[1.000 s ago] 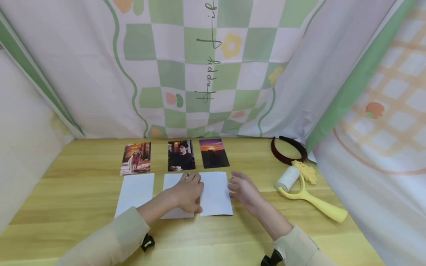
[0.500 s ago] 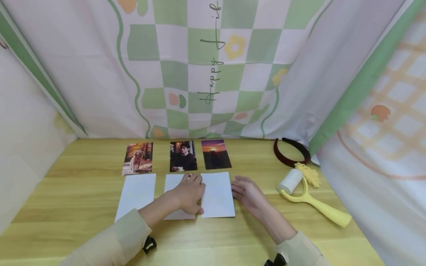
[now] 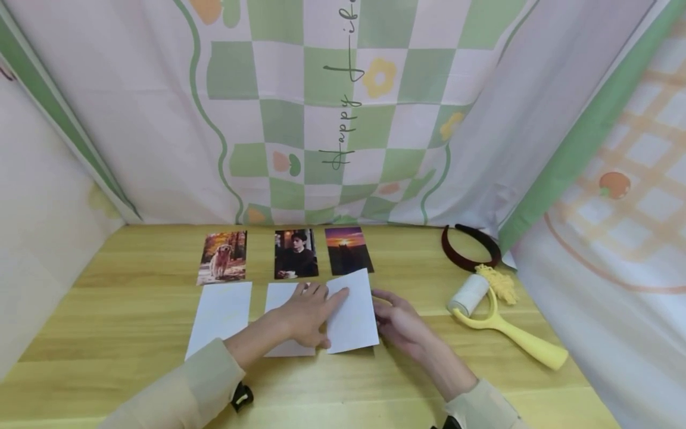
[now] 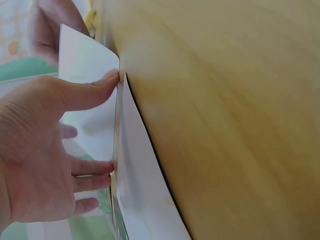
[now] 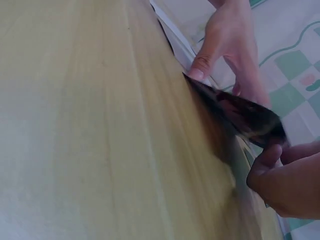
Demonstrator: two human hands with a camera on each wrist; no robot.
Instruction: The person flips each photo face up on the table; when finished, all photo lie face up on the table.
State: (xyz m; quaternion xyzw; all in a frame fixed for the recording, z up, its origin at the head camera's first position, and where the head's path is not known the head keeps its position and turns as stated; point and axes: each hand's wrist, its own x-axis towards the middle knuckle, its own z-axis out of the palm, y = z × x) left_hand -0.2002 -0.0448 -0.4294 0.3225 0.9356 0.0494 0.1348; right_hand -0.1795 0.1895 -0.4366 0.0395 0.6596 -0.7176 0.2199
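In the head view, my right hand (image 3: 404, 326) pinches the right edge of a face-down photo card (image 3: 354, 316), which is tilted with that edge raised. Its white back faces up, and the right wrist view shows a dark picture on the underside of the photo card (image 5: 240, 112). My left hand (image 3: 306, 316) lies at the card's left side, its index finger over the white back and thumb tip at the near left corner. Beneath this hand is a second face-down card (image 3: 295, 348). The left wrist view shows the fingers of the left hand (image 4: 50, 135) fairly straight.
Another face-down card (image 3: 220, 316) lies at left. Behind stand in a row a dog photo (image 3: 221, 257), a portrait photo (image 3: 296, 254) and a sunset photo (image 3: 348, 250). At right are a dark headband (image 3: 466, 259), a yellow-handled roller (image 3: 527, 342) and a yellow tassel (image 3: 498, 283).
My right hand has moved in to the right card and taken its edge, raising it off the table. My left index finger has stretched out over that card.
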